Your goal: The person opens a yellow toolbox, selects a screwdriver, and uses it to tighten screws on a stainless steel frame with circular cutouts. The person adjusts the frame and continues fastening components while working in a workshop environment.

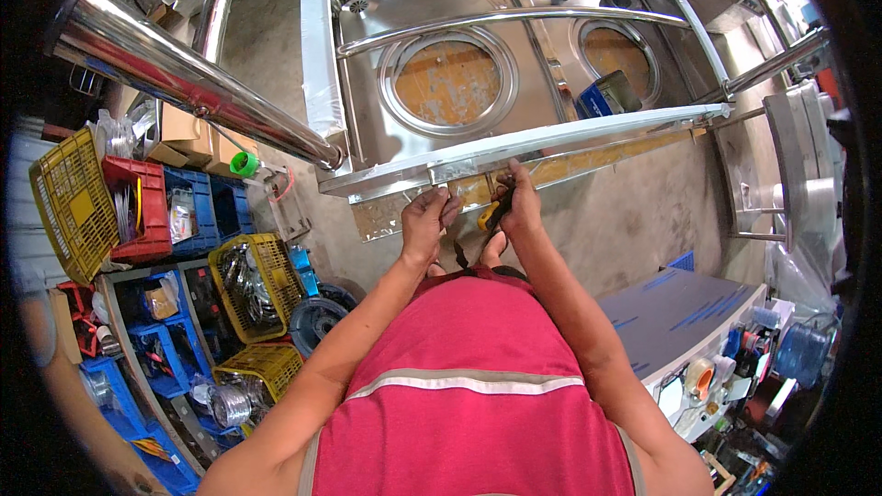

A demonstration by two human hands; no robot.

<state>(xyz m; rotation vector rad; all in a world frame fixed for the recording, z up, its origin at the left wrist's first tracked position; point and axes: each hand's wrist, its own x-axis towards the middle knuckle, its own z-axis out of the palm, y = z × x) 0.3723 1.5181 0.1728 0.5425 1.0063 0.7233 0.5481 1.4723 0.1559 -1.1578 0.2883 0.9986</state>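
My left hand (429, 223) is at the near edge of a stainless steel frame (395, 176), thumb and fingers pinched together; what sits between them is too small to make out. Just right of it, my right hand (524, 203) is closed around a yellow-and-black hand tool (488, 217), whose exact kind I cannot tell because the fingers cover much of it. Beyond both hands, the unit's steel panel (542, 60) has two round ringed openings. A blue tin (608, 96) rests near the right opening.
A thick steel tube (184, 69) slants across the left. Yellow crates (257, 283), a red bin (138, 211) and blue bins stand at lower left, near a dark round tub (320, 321). On the right are a grey-topped bench (675, 312) and a cluttered shelf.
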